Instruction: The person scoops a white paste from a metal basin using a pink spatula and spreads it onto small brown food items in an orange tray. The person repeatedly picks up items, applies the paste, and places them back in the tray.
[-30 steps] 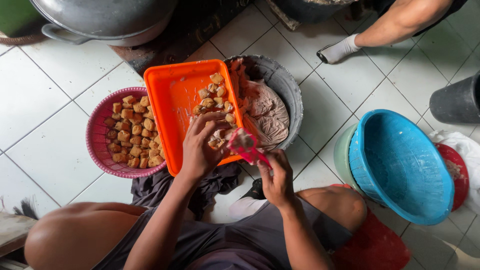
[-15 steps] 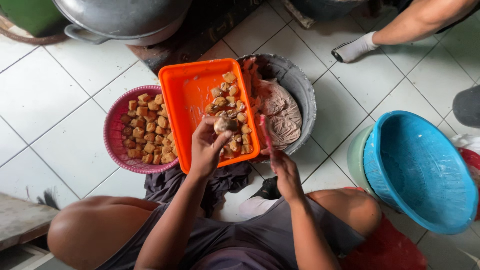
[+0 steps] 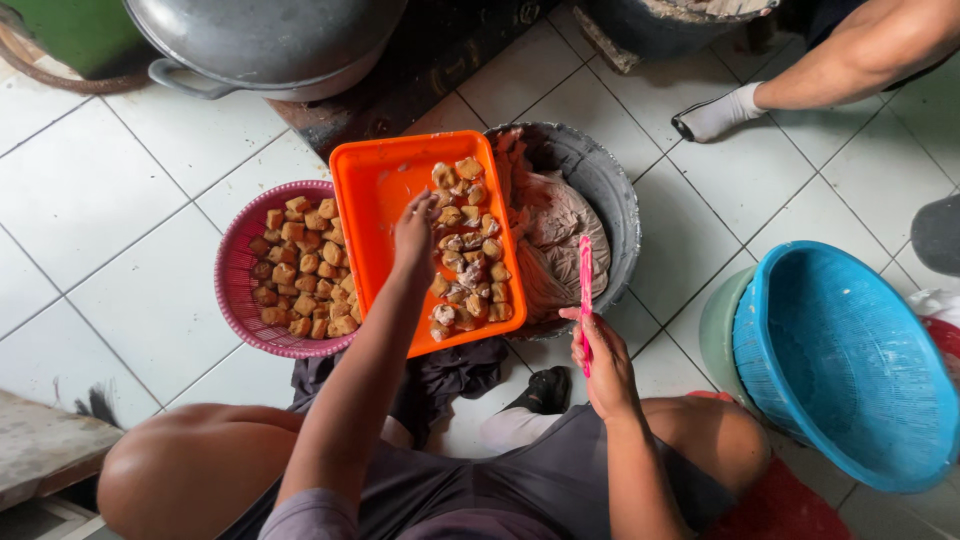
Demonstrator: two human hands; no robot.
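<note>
Fingers (image 3: 420,215) of the left hand (image 3: 413,240) rest pressed together on fried tofu pieces (image 3: 465,250) in the orange tray (image 3: 385,190). The right hand (image 3: 603,355) pinches a pink knife (image 3: 585,290), blade pointing away, just right of the tray.

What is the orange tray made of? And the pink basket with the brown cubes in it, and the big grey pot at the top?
The orange tray looks like smooth moulded plastic: bright even colour, rounded rim, soft shine. The pink basket also seems plastic, with walls ribbed like a sieve. The big grey pot looks like dull metal, probably aluminium: matt grey sheen and a looped handle.
</note>
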